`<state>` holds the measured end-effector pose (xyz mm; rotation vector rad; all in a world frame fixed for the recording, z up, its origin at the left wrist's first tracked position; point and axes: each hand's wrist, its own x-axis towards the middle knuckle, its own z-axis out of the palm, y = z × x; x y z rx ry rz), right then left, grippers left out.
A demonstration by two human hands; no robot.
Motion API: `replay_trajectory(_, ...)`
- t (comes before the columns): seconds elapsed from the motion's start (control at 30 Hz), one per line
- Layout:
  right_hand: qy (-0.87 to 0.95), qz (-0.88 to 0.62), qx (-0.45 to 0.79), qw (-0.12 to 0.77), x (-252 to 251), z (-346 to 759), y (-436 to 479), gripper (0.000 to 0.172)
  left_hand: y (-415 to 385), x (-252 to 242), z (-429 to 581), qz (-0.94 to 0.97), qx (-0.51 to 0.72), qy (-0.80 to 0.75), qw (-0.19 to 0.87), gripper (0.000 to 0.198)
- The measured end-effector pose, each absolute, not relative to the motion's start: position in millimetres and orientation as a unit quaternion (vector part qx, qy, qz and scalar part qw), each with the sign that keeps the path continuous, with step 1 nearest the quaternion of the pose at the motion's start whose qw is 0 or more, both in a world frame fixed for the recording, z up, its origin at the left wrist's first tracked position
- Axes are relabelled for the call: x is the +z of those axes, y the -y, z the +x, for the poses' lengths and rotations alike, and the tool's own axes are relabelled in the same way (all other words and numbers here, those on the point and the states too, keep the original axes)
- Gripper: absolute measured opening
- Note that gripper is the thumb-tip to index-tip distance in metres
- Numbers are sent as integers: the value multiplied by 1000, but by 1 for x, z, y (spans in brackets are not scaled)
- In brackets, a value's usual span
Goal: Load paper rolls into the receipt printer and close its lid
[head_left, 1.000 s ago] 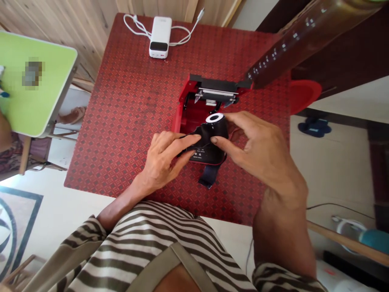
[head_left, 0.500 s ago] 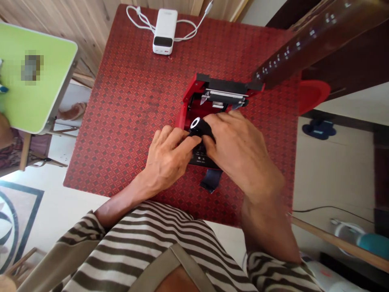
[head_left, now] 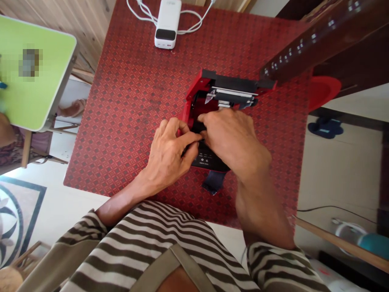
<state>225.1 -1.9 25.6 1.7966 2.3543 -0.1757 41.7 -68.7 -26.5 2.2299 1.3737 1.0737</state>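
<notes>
A small red and black printer (head_left: 194, 95) stands open on the red patterned table (head_left: 130, 97), its lid tipped back. My right hand (head_left: 232, 138) curls down into the open bay, fingers closed over a black roll that is almost hidden beneath them. My left hand (head_left: 170, 152) rests against the printer's front left edge, its fingers pinched on the same black roll beside the black button panel (head_left: 206, 160). A dark strap (head_left: 214, 182) hangs out from under the printer toward me.
A white power bank (head_left: 167, 24) with a white cable lies at the table's far edge. A green table (head_left: 33, 77) stands at the left. A dark wooden beam (head_left: 319, 36) crosses the upper right. A red stool (head_left: 323, 91) sits beyond the table.
The black roll with the white core was held up above the printer; both hands have since lowered it into the open bay, and my right hand now covers it.
</notes>
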Motion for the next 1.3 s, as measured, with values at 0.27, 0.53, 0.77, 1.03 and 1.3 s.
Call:
replay_trajectory(0.27,-813,576,-89,13,27,239,17,39,66,-25,43,775,345,-503,167,32)
replay_trajectory(0.53,-750,626,-65,-201,97,277,57,39,66,-21,36,818,370,-426,112,36)
replay_trajectory(0.77,-732,619,24,-284,61,279,29,56,69,-16,35,860,321,-383,101,43)
replay_trajectory(1.03,-714,675,-22,-185,70,266,36,62,74,-10,40,879,276,-378,91,44)
replay_trajectory(1.3,-724,643,-54,-244,58,272,70,53,81,-11,42,883,291,-366,29,48)
